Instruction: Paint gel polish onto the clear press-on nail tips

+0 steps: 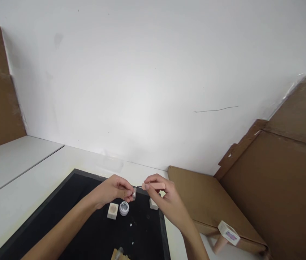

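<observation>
My left hand (pixel 119 189) pinches a small clear piece (pixel 134 194) between thumb and fingers. In my right hand (pixel 162 193) is a thin tool with a pink handle (pixel 156 186), its dark tip pointing left, close to the clear piece; whether they touch I cannot tell. Below my left hand, a round white jar (pixel 124 208) with grey contents stands open on the black mat (pixel 87 216). Just left of the jar sits a pale block (pixel 112 211) with a round mark on top. Another pale block (pixel 153 204) is partly hidden beneath my right hand.
A flat cardboard box (pixel 204 195) lies to the right, with a white block (pixel 229 233) bearing a purple print at its front edge. A wooden piece (pixel 120 255) shows at the bottom. Small white bits dot the mat. Cardboard panels stand at both sides.
</observation>
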`<state>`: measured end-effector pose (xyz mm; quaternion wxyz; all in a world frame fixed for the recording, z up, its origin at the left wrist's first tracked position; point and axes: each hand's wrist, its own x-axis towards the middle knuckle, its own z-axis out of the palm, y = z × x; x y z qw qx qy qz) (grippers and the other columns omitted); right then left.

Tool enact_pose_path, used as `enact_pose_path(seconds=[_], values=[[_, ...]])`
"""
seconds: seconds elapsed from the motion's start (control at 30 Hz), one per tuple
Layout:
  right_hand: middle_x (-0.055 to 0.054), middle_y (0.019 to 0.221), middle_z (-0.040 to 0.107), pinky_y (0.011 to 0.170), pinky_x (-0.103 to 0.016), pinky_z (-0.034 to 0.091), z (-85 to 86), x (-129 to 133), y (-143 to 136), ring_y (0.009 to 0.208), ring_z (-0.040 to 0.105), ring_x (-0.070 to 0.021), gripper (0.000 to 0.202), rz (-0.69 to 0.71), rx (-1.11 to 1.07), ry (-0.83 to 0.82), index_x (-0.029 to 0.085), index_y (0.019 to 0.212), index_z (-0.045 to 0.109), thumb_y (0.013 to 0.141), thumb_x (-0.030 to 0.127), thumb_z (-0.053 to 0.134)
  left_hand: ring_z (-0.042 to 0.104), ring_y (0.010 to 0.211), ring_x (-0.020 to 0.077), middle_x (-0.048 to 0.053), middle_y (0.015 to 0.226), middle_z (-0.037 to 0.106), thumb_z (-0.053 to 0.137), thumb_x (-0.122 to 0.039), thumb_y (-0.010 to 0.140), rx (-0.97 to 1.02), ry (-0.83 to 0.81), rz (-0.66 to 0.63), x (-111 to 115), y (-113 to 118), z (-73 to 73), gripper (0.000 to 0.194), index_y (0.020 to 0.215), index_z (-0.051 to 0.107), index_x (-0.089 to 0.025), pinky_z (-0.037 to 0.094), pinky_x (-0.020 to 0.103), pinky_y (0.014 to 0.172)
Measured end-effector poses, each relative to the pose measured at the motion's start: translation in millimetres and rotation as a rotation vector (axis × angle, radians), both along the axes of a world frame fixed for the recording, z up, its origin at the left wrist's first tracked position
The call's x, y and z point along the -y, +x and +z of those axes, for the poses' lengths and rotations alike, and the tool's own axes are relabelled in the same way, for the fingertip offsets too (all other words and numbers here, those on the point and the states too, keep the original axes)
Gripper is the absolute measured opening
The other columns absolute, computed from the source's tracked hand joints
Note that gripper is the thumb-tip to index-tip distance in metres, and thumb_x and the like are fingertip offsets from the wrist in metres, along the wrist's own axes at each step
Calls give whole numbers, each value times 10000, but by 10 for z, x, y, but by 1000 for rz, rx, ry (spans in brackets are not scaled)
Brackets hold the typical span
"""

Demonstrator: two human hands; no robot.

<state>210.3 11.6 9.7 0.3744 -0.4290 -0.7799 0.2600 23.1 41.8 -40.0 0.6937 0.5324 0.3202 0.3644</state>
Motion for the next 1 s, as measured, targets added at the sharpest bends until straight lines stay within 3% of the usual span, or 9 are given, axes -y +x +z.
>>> enact_pose_path(seconds=[0.17, 0.4, 0.57, 0.77, 1.0], values=[[-13, 657, 652, 463, -212, 366, 3, 20, -13, 524, 500, -107, 161, 78, 32, -45, 171, 669, 648, 798, 172, 550, 582, 607, 123, 17, 608, 660, 772, -310, 617, -18, 11, -8, 3, -3, 30, 215, 675, 705, -113, 456, 288, 692], [-38, 733, 632, 515, -230, 362, -20, -16, -7, 611, 507, -128, 250, -21, -8, 6, 173, 670, 631, 864, 240, 489, 571, 596, 126, 17, 605, 650, 730, -242, 634, -45, 45, -27, 24, -2, 67, 135, 638, 692, -113, 447, 284, 663], [-10, 677, 652, 465, -209, 348, -22, 14, -13, 527, 485, -104, 169, 96, 54, -60, 184, 672, 660, 808, 188, 558, 565, 590, 125, 13, 586, 640, 710, -222, 650, -73, 66, -29, 13, 1, 62, 112, 661, 699, -111, 438, 275, 644], [-32, 742, 638, 520, -228, 355, -4, 2, 12, 604, 497, -119, 226, 19, 31, -13, 172, 694, 629, 868, 228, 496, 564, 597, 121, 17, 608, 643, 703, -255, 667, -87, 80, -37, 22, -1, 71, 146, 647, 685, -111, 439, 271, 649], [-6, 669, 643, 456, -210, 334, -19, 5, -6, 524, 478, -101, 163, 78, 73, -60, 182, 704, 656, 830, 217, 560, 575, 602, 127, 22, 606, 644, 708, -264, 665, -120, 86, -28, 11, 5, 10, 160, 684, 694, -106, 442, 273, 650]])
